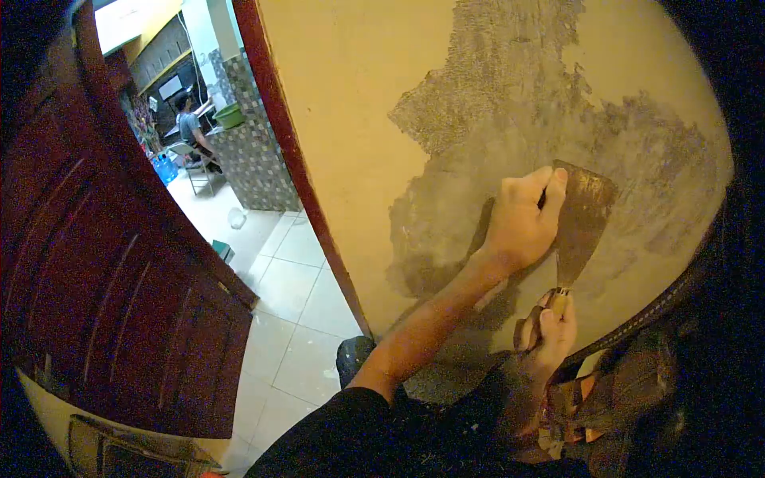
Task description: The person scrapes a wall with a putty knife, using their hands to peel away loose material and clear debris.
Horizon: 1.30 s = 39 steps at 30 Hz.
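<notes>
A wide metal putty knife (586, 219) is held upright in front of the wall, its broad blade end at the top. The fingers of my left hand (526, 215) pinch the blade's upper left corner. Lower down, my right hand (550, 323) is wrapped round the yellowish handle (561, 303). Behind both hands, the yellow wall (351, 88) has a large rough grey patch (510, 80) with smeared areas round it.
A dark red door (103, 239) stands open at the left, beside the red door frame (291, 143). Through the doorway are a tiled floor (295, 295), a mosaic half wall (255, 171), a green basin (229, 116) and a seated person (190, 127).
</notes>
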Available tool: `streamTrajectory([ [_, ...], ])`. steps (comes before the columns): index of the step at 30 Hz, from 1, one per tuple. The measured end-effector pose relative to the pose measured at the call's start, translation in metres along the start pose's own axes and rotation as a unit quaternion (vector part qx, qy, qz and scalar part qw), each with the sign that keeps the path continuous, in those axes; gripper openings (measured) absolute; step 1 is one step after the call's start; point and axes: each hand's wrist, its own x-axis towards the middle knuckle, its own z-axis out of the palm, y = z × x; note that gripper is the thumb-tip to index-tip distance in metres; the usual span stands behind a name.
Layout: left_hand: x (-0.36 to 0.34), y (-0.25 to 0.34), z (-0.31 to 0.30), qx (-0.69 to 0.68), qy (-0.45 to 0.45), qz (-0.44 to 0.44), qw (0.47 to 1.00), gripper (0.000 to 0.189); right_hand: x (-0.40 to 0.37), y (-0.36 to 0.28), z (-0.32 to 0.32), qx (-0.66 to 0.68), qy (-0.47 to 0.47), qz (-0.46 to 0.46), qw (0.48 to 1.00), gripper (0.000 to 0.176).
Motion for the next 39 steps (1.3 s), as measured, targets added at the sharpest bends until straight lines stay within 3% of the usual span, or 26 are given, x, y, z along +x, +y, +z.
streamTrajectory([
  [3,0.000,-0.003,-0.004,0.012,-0.012,-0.004,1.000,0.038,-0.002,0.000,0.002,0.004,-0.018,0.010,1.000,0.029],
  [9,0.003,-0.006,-0.006,-0.061,0.065,0.053,0.995,0.041,-0.007,0.000,0.008,0.000,0.008,0.004,1.000,0.024],
  [11,0.003,-0.008,-0.006,-0.059,0.076,0.051,0.994,0.040,-0.006,0.000,0.004,0.002,-0.031,0.010,0.999,0.022],
  [15,0.002,-0.013,-0.003,-0.075,0.080,0.049,0.993,0.039,-0.007,0.001,0.005,-0.001,-0.028,-0.003,1.000,0.022],
  [17,0.003,-0.019,0.003,-0.108,0.070,0.009,0.992,0.037,-0.006,-0.003,0.010,0.003,-0.003,0.007,1.000,0.023],
  [19,0.002,-0.024,0.005,-0.071,0.093,0.048,0.992,0.034,-0.008,-0.005,0.008,-0.020,0.012,0.010,1.000,0.023],
  [21,0.007,-0.023,0.001,-0.010,0.034,0.030,0.999,0.030,-0.007,-0.006,0.012,-0.003,0.037,0.021,0.999,0.018],
  [23,0.002,-0.016,0.001,0.036,0.083,0.062,0.994,0.028,-0.006,-0.014,0.016,-0.062,0.068,0.029,0.995,0.019],
  [25,0.004,-0.036,0.009,0.125,0.152,0.208,0.958,0.028,-0.011,-0.019,0.011,-0.118,0.097,0.051,0.987,0.019],
  [27,0.007,-0.018,0.002,0.068,0.051,0.096,0.992,0.029,-0.009,-0.011,0.002,-0.031,0.032,0.065,0.997,0.025],
  [28,0.008,-0.009,0.003,0.054,0.040,0.100,0.993,0.029,-0.007,-0.002,-0.003,-0.034,0.046,0.056,0.997,0.025],
  [30,0.008,0.008,0.008,-0.157,0.022,-0.172,0.972,0.032,-0.003,0.014,-0.012,-0.202,0.057,-0.093,0.973,0.031],
  [31,0.009,0.021,0.011,-0.162,0.009,-0.170,0.972,0.032,0.000,0.010,-0.015,-0.203,0.070,-0.098,0.972,0.031],
  [33,0.008,0.040,0.012,-0.224,-0.008,-0.220,0.950,0.038,0.012,0.003,-0.018,-0.376,0.066,-0.213,0.899,0.038],
  [34,0.011,0.039,0.015,-0.223,-0.015,-0.221,0.949,0.038,0.016,0.000,-0.015,-0.375,0.073,-0.212,0.899,0.038],
  [36,0.018,0.036,0.024,-0.088,-0.020,-0.046,0.995,0.042,0.022,-0.009,-0.006,-0.333,0.125,-0.305,0.883,0.046],
  [37,0.021,0.035,0.029,-0.087,-0.025,-0.046,0.995,0.042,0.024,-0.015,-0.004,-0.331,0.130,-0.304,0.884,0.046],
  [39,0.026,0.030,0.038,-0.028,0.016,0.062,0.998,0.042,0.026,-0.025,-0.001,-0.387,0.124,-0.304,0.862,0.052],
])
